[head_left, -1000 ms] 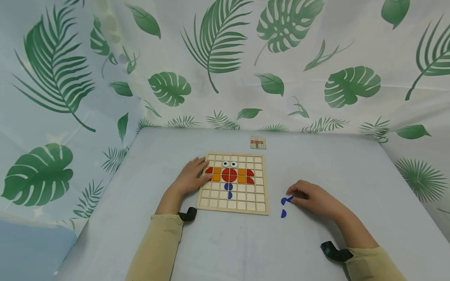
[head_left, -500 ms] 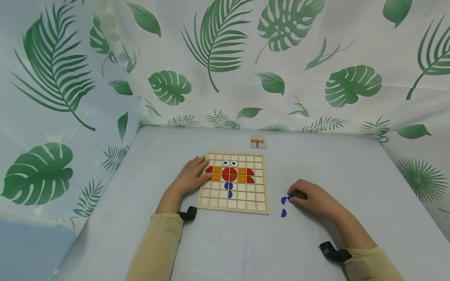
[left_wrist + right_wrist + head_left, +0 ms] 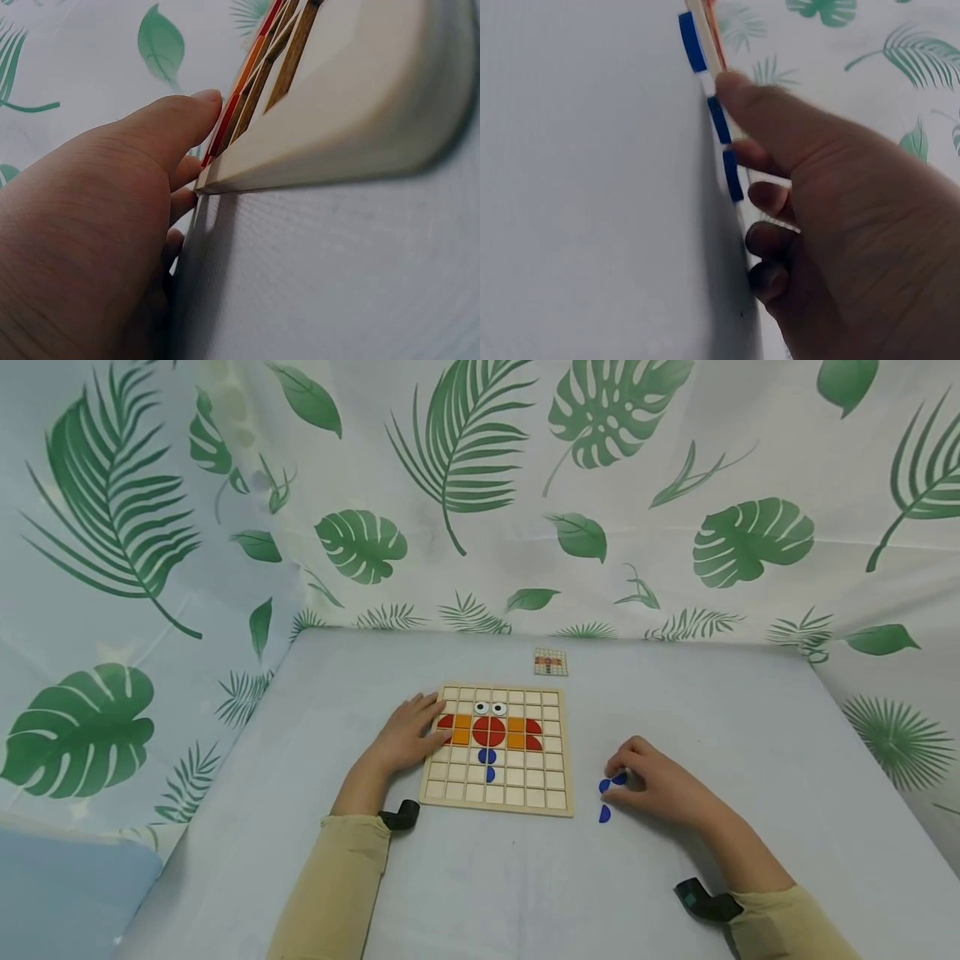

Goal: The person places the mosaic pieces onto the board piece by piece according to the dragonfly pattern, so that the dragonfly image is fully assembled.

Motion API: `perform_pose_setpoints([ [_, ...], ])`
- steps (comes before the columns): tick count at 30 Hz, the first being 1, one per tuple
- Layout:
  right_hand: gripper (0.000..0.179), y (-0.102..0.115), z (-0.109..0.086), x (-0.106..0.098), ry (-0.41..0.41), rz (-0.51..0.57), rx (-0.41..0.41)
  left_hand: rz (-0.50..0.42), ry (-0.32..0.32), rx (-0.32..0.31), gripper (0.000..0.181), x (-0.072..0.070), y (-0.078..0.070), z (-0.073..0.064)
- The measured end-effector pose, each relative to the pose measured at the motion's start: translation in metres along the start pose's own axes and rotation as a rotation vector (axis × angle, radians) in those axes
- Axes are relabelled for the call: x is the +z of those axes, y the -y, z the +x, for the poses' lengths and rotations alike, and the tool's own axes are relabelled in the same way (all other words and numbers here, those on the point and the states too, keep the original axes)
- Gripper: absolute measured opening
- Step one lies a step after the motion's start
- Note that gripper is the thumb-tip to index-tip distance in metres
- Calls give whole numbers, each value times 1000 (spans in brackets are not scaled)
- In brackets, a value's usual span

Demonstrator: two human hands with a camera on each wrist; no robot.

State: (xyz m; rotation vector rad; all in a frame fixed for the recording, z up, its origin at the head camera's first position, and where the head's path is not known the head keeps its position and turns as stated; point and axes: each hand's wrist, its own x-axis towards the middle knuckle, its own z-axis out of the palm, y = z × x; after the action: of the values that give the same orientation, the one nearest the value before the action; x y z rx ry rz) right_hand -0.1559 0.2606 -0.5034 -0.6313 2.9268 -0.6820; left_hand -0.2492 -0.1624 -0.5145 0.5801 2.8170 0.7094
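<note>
A square wooden grid board (image 3: 525, 783) lies on the table, holding red and orange pieces, two eye pieces and several blue half-circles. My left hand (image 3: 406, 734) rests on its left edge, fingers fairly straight; in the left wrist view the thumb (image 3: 204, 101) lies against the board's rim. Right of the board, my right hand (image 3: 660, 783) has thumb and index finger on either side of a blue half-circle piece (image 3: 604, 786) flat on the table. Another blue half-circle (image 3: 619, 778) lies just under the fingers, and a third blue half-circle (image 3: 604, 814) sits nearer me.
A small pattern card (image 3: 551, 662) with a similar grid picture lies behind the board. Leaf-printed cloth (image 3: 480, 568) hangs along the back and left of the white table (image 3: 480, 893). Black wrist cameras (image 3: 708, 900) sit at both sleeves.
My right hand has let a tilted blue half-circle down flat, then shifted slightly left to the neighbouring one. The left hand stays on the board.
</note>
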Motion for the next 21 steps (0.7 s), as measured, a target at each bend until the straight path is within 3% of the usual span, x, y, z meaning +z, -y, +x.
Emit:
perform_pose_setpoints([
  [7, 22, 5, 1, 2, -3, -32, 2, 0, 0, -5, 67, -1, 0, 0],
  [16, 23, 2, 1, -1, -9, -9, -52, 2, 3, -10, 67, -3, -1, 1],
  [21, 22, 2, 2, -1, -6, -1, -36, -11, 2, -8, 67, -1, -2, -1],
])
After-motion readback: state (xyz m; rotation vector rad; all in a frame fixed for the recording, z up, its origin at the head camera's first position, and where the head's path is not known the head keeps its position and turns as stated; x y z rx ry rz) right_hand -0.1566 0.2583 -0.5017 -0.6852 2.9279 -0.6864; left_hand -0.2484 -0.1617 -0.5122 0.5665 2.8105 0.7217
